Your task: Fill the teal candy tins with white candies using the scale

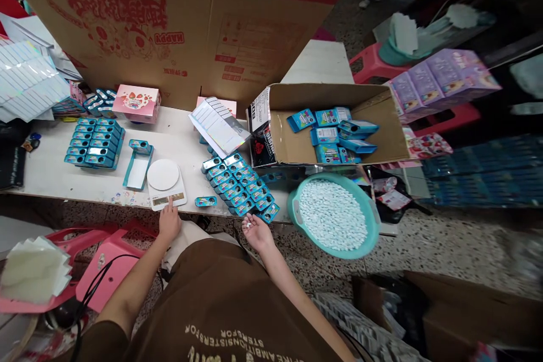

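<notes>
My left hand (169,222) reaches the front of a white digital kitchen scale (165,184), one finger resting on its display panel. Its round white plate holds nothing. My right hand (257,233) lies palm up at the table's front edge, with a few small white candies (248,225) in its curled fingers. Just left of it lies a small blue tin (206,201). Rows of similar blue tins (240,186) stand beyond my right hand. A teal plastic basin (335,254) heaped with white candies sits to the right.
On the white table (178,144) stand another block of blue tins (94,142), an open teal box (138,172) and pink boxes (136,103). A cardboard carton (322,96) holds blue packages. A large carton (169,28) rises behind. A pink stool (108,271) stands at lower left.
</notes>
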Tool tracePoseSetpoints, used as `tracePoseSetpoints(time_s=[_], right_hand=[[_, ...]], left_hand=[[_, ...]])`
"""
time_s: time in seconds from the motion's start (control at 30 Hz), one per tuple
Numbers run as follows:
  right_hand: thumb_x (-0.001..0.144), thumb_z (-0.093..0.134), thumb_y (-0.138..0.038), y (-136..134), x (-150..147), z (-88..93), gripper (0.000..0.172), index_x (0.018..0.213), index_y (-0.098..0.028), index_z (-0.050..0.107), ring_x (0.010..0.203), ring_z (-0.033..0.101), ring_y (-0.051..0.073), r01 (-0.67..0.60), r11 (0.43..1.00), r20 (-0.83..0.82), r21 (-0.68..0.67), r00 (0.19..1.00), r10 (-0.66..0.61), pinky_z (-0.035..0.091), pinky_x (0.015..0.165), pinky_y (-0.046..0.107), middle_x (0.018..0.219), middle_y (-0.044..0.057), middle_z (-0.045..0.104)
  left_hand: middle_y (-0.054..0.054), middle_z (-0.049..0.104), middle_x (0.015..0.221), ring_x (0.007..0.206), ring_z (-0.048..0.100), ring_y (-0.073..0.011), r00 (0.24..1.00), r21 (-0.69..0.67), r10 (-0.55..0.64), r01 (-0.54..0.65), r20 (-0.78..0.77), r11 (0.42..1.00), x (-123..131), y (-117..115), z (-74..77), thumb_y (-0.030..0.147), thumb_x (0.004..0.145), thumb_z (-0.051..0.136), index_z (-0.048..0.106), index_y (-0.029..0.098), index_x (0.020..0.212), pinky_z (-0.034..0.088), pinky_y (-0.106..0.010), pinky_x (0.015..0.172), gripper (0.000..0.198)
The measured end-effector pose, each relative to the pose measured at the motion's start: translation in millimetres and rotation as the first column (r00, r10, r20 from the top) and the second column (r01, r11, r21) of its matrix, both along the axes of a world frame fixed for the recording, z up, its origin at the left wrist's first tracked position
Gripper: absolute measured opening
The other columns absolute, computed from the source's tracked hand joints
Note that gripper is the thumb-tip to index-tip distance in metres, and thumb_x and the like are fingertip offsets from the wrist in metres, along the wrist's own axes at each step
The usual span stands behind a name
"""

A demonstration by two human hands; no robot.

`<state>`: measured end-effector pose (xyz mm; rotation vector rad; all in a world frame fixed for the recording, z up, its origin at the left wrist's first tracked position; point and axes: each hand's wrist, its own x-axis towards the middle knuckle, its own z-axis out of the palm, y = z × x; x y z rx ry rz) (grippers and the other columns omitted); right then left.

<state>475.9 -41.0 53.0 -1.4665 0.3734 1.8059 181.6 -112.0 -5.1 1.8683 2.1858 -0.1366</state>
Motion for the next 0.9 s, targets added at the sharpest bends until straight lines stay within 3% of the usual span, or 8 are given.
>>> tracePoseSetpoints(time_s=[0.2,0.53,0.7,0.9], right_hand=[[0.089,0.04,-0.016,-3,2,-0.8,0.02,0.078,-0.016,0.058,0.049,0.056,0.008,0.008,1.0,-0.004,0.009,1.0,-0.008,0.048,0.044,0.017,0.057,0.0,0.058],[0.088,0.042,-0.015,-2,1,-0.7,0.019,0.078,-0.015,0.058,0.05,0.056,0.009,0.027,1.0,-0.014,0.015,1.0,-0.027,0.048,0.046,0.017,0.058,0.001,0.057],[0.089,0.04,-0.015,-1,0,-0.6,0.02,0.078,-0.014,0.057,0.049,0.056,0.008,0.02,1.0,-0.004,0.003,1.0,-0.02,0.048,0.046,0.016,0.058,0.001,0.058],[0.09,0.039,-0.016,3,-2,1.1,0.021,0.078,-0.015,0.056,0.049,0.055,0.008,0.002,1.0,-0.016,-0.004,1.0,-0.002,0.047,0.045,0.016,0.057,0.0,0.057]], left_hand=[[-0.015,0.033,0.145,0.11,0.046,-0.0298,0.999,-0.03,-0.007,0.006,-0.044,1.0,0,6,-2.8,0.014,0.076,0.042,0.056,0.011,0.107,0.035,-0.044,0.092,0.034],[-0.013,0.024,0.149,0.115,0.044,-0.0279,0.996,-0.041,0.054,-0.051,0.073,0.998,10,-9,0.8,0.015,0.075,0.047,0.053,0.014,0.108,0.038,-0.042,0.094,0.033],[-0.013,0.035,0.143,0.115,0.047,-0.0248,0.98,-0.069,-0.039,0.054,0.194,0.996,19,-20,7.4,0.016,0.08,0.044,0.053,0.017,0.103,0.039,-0.039,0.095,0.025],[-0.014,0.043,0.136,0.116,0.047,-0.0257,0.975,-0.08,-0.018,0.037,0.222,0.996,19,-19,9.8,0.016,0.08,0.045,0.056,0.016,0.095,0.039,-0.041,0.096,0.019]])
